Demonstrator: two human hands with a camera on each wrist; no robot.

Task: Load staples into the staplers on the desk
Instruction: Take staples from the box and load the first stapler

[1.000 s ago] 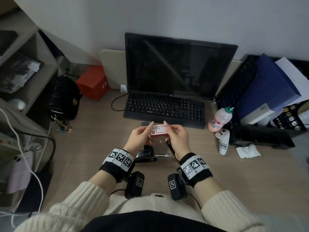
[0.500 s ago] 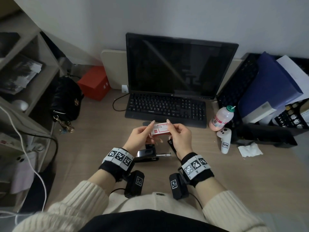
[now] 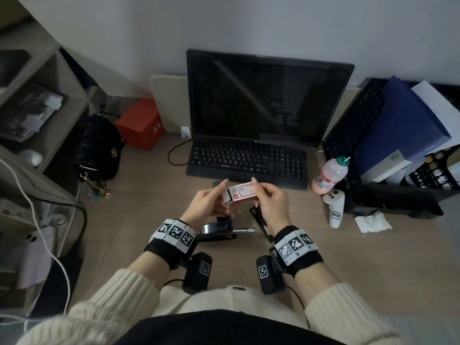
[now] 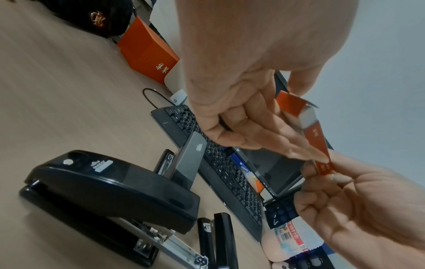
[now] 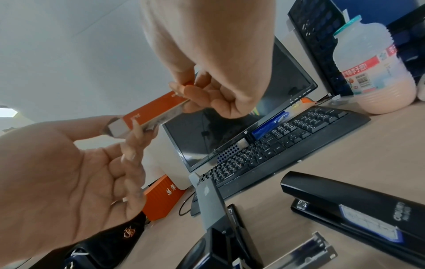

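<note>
Since half a second ago, the end flap of the staple box (image 3: 242,192) has been opened at its 9 o'clock end. That end is pinched by the left hand (image 3: 207,204); the other is gripped by the right hand (image 3: 271,204), above the desk (image 3: 373,257). Below, at 6 o'clock, the staplers (image 3: 219,229) are lying, one tray pulled out.

An office workstation. Just beyond the fingers (image 3: 225,181) a black keyboard (image 3: 246,160) lies before a dark monitor (image 3: 268,95) on a wood-look counter (image 3: 149,195). Right of the fingers, blue folders (image 3: 403,125) and papers fill black file trays (image 3: 353,125). Below the fingers lie black staplers (image 3: 219,230); shelves (image 3: 32,120) stand far left.
</note>
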